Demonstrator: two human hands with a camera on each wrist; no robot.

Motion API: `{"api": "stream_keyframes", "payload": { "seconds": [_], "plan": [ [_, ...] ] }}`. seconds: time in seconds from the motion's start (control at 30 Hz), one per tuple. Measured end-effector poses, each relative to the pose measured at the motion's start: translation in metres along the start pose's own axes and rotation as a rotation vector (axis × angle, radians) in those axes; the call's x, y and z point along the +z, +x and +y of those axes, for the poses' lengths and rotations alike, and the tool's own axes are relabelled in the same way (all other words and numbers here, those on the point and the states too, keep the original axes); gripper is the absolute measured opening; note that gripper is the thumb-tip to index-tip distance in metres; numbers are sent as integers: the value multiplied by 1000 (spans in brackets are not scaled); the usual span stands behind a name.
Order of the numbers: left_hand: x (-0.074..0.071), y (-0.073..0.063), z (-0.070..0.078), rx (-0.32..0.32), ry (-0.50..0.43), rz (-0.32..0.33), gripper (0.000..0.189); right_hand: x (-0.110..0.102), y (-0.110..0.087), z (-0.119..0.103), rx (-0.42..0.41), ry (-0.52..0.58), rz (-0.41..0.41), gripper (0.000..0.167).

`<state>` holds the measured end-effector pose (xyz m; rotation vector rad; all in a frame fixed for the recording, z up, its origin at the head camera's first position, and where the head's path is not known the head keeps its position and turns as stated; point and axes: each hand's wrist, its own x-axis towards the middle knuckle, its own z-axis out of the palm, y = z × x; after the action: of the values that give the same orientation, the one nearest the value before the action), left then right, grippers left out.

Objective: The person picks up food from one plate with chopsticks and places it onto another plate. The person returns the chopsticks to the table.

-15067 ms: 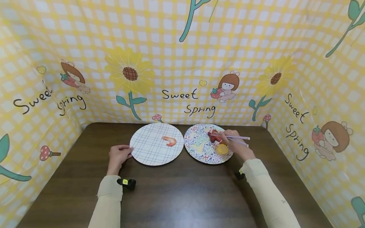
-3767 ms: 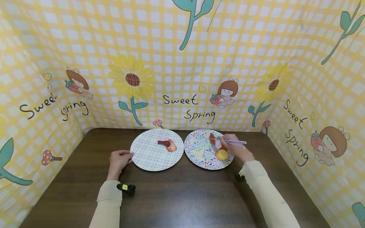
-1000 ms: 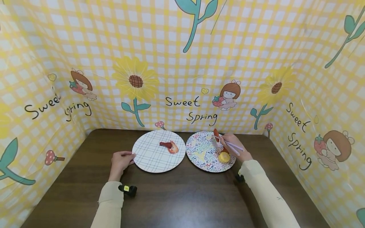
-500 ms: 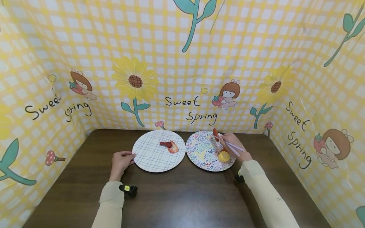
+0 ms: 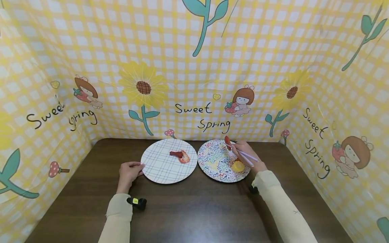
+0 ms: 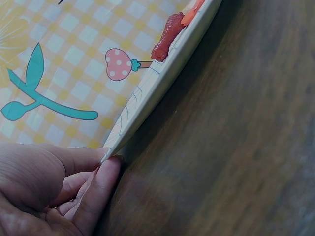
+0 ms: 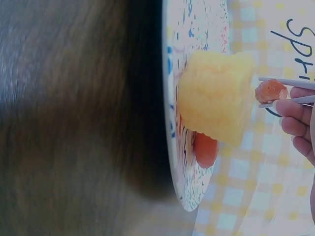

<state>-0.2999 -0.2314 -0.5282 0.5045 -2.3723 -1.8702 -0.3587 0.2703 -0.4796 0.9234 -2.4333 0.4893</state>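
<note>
My left hand [image 5: 130, 172] pinches the near-left rim of a white checked plate [image 5: 158, 165] between thumb and fingers. On that plate a shrimp [image 5: 184, 157] touches a dark red, drumstick-like piece [image 5: 174, 154]. My right hand [image 5: 247, 152] holds a pair of lilac chopsticks [image 7: 290, 82] over the back of a multicoloured speckled plate [image 5: 212, 162]. Between their tips is a reddish-brown, sausage-like piece [image 5: 227, 141], raised and tilted. A yellow corn piece [image 5: 238, 166] stands on the speckled plate. Behind it lies another orange-red piece [image 7: 205, 150], partly hidden.
Both plates sit side by side near the back edge of a dark wooden table [image 5: 188, 212]. Yellow checked cloth walls [image 5: 188, 84] rise behind and on both sides.
The dark red piece, at the chopsticks on the speckled plate 15 seconds ago, now lies by the shrimp. The sausage-like piece has since been gripped and raised. The left hand stays at the rim.
</note>
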Motion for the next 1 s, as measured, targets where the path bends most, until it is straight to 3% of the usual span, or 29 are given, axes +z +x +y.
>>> {"api": "stream_keyframes", "payload": {
  "seconds": [0.17,0.43,0.67,1.0],
  "plan": [
    [0,0,0,1,-4,0,38,5,1,0,55,22,-39,25],
    [1,0,-1,-9,6,1,39,3,4,-12,35,27,-48,29],
    [2,1,-2,-2,19,14,39,1,7,-21,123,92,-116,31],
    [2,0,-1,4,19,21,38,2,13,-36,72,118,-61,24]
  ]
}}
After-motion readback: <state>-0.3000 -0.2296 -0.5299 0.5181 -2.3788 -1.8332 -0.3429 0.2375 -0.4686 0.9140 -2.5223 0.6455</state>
